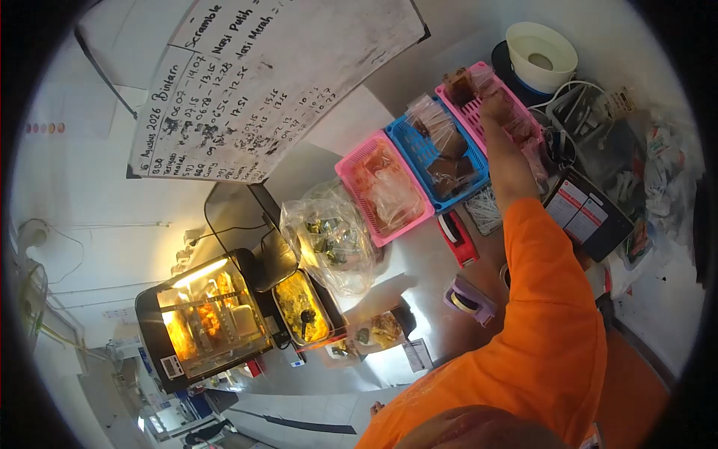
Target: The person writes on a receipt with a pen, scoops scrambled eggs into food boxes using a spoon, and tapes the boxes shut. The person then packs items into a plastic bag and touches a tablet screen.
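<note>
My right hand [494, 109], on the stretched orange-sleeved arm, reaches into the far pink basket [523, 101]. Clear packets of brown sauce [460, 85] lie around it; its fingers are too small and unclear to show a grip. Only a little of my left hand [376, 408] shows beside the shirt at the bottom, above the floor side of the counter. A blue basket [426, 168] with brown packets and a nearer pink basket [345, 170] with reddish packets stand alongside. Below the blue basket lies a red-and-black stapler-like tool [456, 238].
A purple tape dispenser [470, 300], a wrapped food pack [381, 330] and a clear plastic bag [329, 232] lie on the steel counter. A tray of yellow food [303, 305] stands beside the lit food warmer [209, 318]. At right is a black tablet-like box [588, 213].
</note>
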Available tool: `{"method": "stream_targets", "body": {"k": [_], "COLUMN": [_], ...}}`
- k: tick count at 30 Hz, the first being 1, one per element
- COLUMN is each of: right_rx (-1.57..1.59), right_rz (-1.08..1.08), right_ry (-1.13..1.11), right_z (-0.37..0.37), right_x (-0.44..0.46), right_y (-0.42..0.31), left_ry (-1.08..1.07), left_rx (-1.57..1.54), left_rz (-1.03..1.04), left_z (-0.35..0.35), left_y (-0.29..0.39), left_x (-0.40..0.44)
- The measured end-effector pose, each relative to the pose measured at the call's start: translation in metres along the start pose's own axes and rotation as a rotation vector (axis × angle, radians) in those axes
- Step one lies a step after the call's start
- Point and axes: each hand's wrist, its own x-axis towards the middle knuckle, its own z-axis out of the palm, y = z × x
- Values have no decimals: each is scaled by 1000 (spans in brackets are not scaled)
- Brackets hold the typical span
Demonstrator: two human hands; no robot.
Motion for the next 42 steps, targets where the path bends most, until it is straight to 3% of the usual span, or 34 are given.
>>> {"method": "stream_targets", "body": {"k": [3,7,10,13,16,19,22,25,28,31,34,36,38,39,42], "right_rx": [233,616,735,690,588,202,190,208,318,539,900,934,849,777,795], "right_rz": [22,38,240,331,271,213,110,293,162,-122,-111,-166,-179,-185,-198], "right_ry": [3,-17,182,66,14,-446,-283,-207,-126,-87,-536,-663,-1033,-1154,-1360], "right_z": [27,-4,-26,-76,-75,-59,-19,-2,-15,-37,-132,-231,-301,-323,-355], "right_x": [23,14,9,-2,-5,6,22,39,31,-2,-86,-181,-245,-277,-386], "right_y": [24,13,-5,-11,-5,-4,7,7,0,7,13,-2,15,30,69], "left_ry": [-12,-31,-45,-56,-64,-62,-58,-59,-70,-78,-60,-26,14,-12,40], "left_rx": [13,16,15,20,31,50,61,70,89,123,231,208,-13,-162,-182], "left_rz": [6,23,40,53,58,48,26,12,21,94,271,350,413,248,287], "left_z": [4,6,5,3,4,6,5,6,5,5,1,1,1,2,5], "left_y": [0,-10,-21,-31,-35,-37,-37,-43,-51,-74,-118,-130,-117,-111,-118], "left_x": [-2,-1,4,6,10,12,6,2,-3,-9,-3,10,15,20,45]}}
